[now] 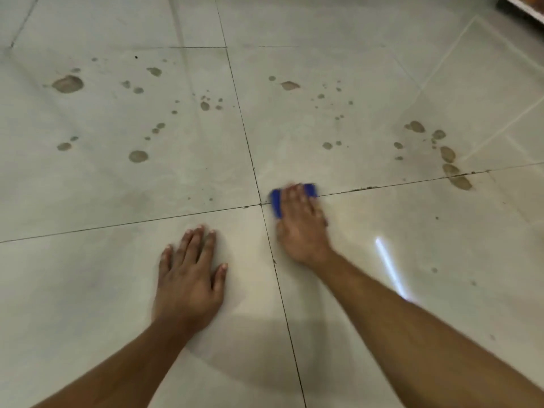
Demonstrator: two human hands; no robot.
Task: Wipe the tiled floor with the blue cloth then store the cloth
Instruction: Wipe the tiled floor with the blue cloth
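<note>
The pale glossy tiled floor (117, 184) fills the view, and dark grout lines cross near the centre. My right hand (301, 225) lies flat on the folded blue cloth (276, 203), pressing it onto the floor just right of the grout crossing. Only the cloth's left and far edges show past my fingers, and both hand and cloth are blurred. My left hand (190, 275) rests palm down on the nearer left tile with fingers spread, holding nothing.
Several brown muddy spots (67, 83) are scattered over the far tiles, left and right. Larger smears (456, 175) lie along the grout line at the right. A dark edge of some furniture (527, 4) shows at the top right corner.
</note>
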